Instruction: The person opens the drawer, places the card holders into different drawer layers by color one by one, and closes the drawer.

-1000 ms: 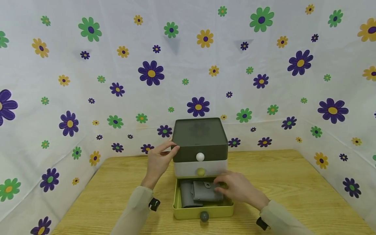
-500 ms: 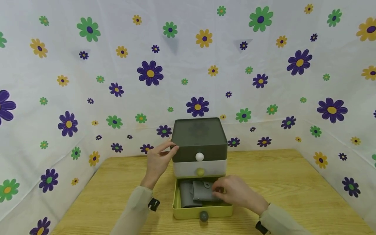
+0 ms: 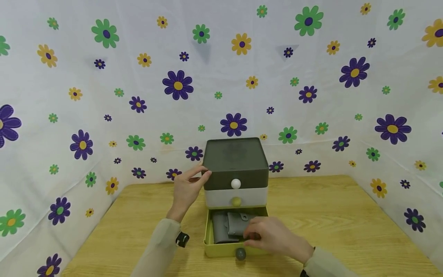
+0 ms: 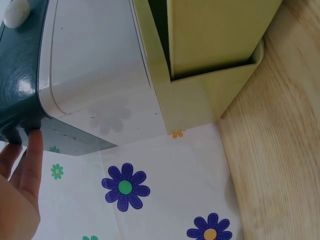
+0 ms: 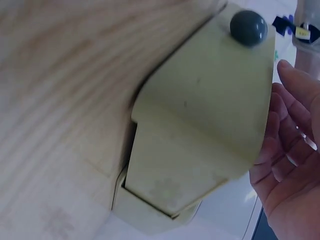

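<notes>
A small three-drawer cabinet (image 3: 235, 161) stands on the wooden table (image 3: 346, 215). Its yellow-green bottom drawer (image 3: 207, 235) is pulled out, with a grey knob (image 3: 240, 253) on the front. Inside lie a grey snap wallet (image 3: 237, 223) and a grey pouch (image 3: 219, 227) beside it. My left hand (image 3: 189, 187) touches the cabinet's upper left corner with fairly straight fingers; the left wrist view shows a fingertip (image 4: 34, 142) on the dark top edge. My right hand (image 3: 273, 235) hovers over the drawer's front right part, fingers relaxed and holding nothing. In the right wrist view that hand (image 5: 290, 165) lies beside the drawer front (image 5: 210, 110).
The dark top drawer has a white knob (image 3: 235, 184) and the white middle drawer a yellow-green knob (image 3: 236, 201); both are closed. A flowered cloth (image 3: 104, 115) walls in the table at the back and on both sides. Bare wood lies left and right of the cabinet.
My right hand has slid from the wallet at the drawer's back right toward the front edge and a little left. The left hand and the cabinet have stayed put.
</notes>
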`<state>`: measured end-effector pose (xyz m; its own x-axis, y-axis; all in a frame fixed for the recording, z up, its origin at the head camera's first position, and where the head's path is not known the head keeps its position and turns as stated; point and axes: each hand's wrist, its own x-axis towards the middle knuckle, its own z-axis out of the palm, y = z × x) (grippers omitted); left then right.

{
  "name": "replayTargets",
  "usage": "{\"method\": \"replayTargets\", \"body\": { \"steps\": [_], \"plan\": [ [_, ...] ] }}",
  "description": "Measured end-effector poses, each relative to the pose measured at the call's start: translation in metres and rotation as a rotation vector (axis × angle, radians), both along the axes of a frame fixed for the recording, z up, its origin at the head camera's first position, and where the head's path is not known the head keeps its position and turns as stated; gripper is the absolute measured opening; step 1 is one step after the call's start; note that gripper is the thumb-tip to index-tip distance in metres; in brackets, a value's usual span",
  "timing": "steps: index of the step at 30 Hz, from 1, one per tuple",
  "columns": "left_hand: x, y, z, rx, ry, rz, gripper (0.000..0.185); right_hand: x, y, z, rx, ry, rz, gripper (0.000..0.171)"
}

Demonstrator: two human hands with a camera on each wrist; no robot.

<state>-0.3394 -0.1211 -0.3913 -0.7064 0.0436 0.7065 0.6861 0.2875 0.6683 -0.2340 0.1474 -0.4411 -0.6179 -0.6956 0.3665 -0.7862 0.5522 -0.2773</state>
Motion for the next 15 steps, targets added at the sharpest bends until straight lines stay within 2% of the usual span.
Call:
{"method": "replayTargets", "body": {
  "steps": [3,8,12,15],
  "plan": [
    [0.002,0.005,0.004,0.001,-0.002,0.009,0.012,0.003,-0.003,-0.003,-0.007,0.091,0.035,0.014],
    [0.014,0.009,0.014,-0.003,0.000,0.015,0.012,0.008,-0.010,-0.009,0.026,0.231,0.098,0.011],
    [0.022,0.009,0.018,-0.006,-0.005,0.013,0.012,0.015,-0.015,-0.009,0.123,0.250,0.107,0.007],
    [0.021,0.009,0.020,-0.013,-0.006,0.015,0.012,0.021,-0.018,-0.007,0.179,0.230,0.087,0.008]
  ]
}}
